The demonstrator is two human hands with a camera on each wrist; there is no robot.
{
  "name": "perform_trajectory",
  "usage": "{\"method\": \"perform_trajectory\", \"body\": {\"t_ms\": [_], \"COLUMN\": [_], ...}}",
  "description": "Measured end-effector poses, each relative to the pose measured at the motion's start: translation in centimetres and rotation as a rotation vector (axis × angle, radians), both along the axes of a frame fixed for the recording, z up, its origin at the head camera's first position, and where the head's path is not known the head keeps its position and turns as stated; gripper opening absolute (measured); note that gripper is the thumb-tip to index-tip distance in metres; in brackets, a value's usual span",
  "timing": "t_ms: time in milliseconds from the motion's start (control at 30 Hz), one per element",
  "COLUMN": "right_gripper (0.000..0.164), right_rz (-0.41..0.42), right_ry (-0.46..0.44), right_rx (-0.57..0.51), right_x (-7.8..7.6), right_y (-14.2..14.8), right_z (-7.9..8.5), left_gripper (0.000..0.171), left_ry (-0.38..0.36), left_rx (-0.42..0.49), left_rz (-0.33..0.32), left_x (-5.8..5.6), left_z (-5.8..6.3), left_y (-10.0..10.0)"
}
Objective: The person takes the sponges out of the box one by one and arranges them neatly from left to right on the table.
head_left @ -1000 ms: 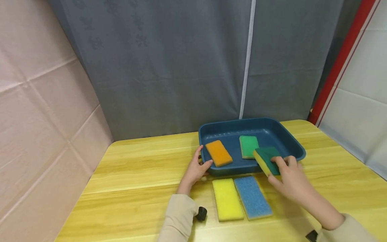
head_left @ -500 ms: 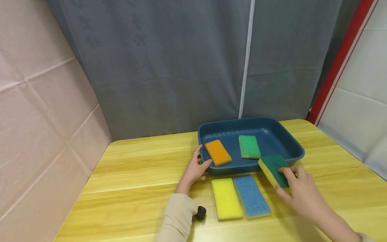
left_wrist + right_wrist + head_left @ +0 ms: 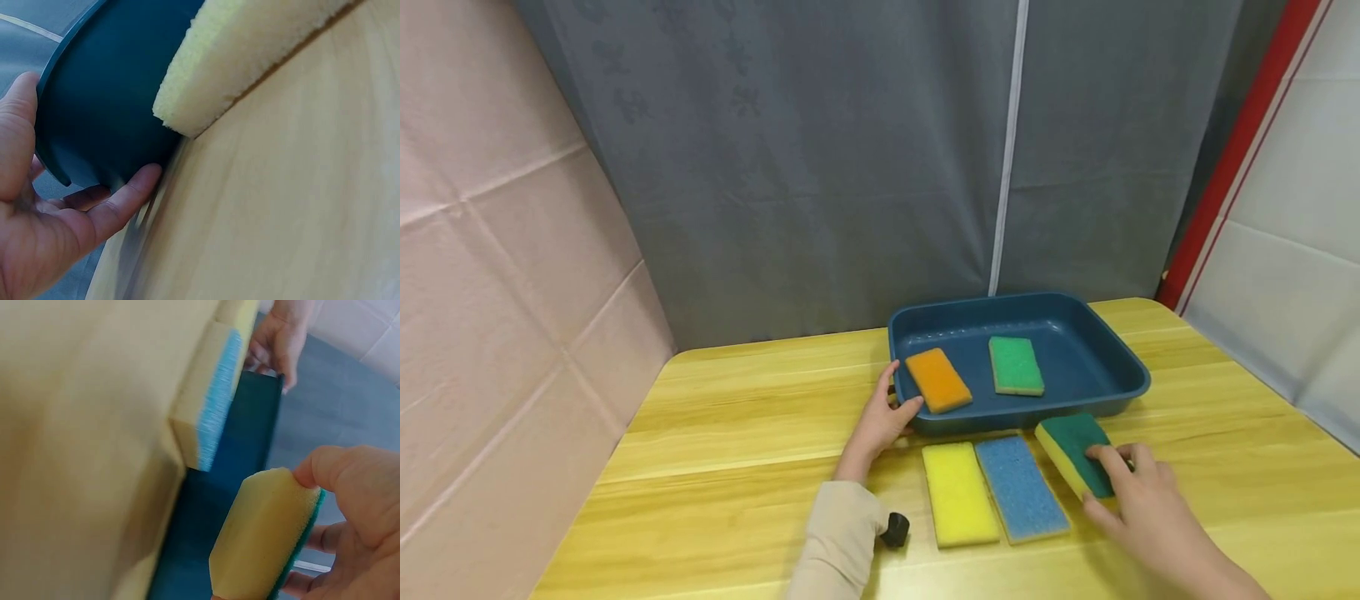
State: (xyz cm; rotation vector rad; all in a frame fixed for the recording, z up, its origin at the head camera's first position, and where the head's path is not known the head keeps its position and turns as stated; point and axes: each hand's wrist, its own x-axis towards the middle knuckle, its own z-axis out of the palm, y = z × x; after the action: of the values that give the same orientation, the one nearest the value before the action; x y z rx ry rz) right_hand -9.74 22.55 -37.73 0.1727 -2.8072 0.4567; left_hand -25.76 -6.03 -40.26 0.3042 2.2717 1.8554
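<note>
In the head view my right hand pinches a dark green and yellow scouring sponge, which is tilted just in front of the blue tray. The right wrist view shows the thumb at the yellow foam side of this sponge and fingers behind its green face. My left hand grips the tray's front left corner. Seen from the left wrist, its thumb is at the rim and its fingers reach along the underside. Inside the tray lie an orange sponge and a lighter green sponge.
A yellow sponge and a blue sponge lie side by side on the wooden table, in front of the tray. A grey curtain hangs behind the table's far edge.
My right hand has drawn the dark green and yellow sponge from over the tray's front rim toward me, to the right of the blue sponge. My left hand keeps its place on the tray.
</note>
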Motion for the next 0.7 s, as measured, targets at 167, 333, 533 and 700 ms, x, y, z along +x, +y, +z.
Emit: {"method": "perform_trajectory", "body": {"t_ms": [167, 333, 533, 700], "right_gripper": [0.043, 0.043, 0.044, 0.048], "right_rz": [-0.003, 0.001, -0.003, -0.01], "right_ry": [-0.117, -0.187, -0.262, -0.331], "right_rx": [-0.016, -0.023, -0.028, -0.015], "right_x": [-0.3, -0.7, -1.1, -1.2], "right_y": [-0.1, -0.1, 0.1, 0.1], "right_z": [-1.1, -1.7, -2.1, -2.2], "left_gripper": [0.073, 0.073, 0.074, 0.074], "left_ry": [0.009, 0.004, 0.008, 0.006], "left_rx": [0.007, 0.009, 0.008, 0.016], "left_rz": [-0.006, -0.005, -0.009, -0.009], "left_x": [0.1, 0.0, 0.0, 0.0], "left_z": [0.0, -0.1, -0.1, -0.1], "left_y": [0.0, 0.0, 0.0, 0.0]}}
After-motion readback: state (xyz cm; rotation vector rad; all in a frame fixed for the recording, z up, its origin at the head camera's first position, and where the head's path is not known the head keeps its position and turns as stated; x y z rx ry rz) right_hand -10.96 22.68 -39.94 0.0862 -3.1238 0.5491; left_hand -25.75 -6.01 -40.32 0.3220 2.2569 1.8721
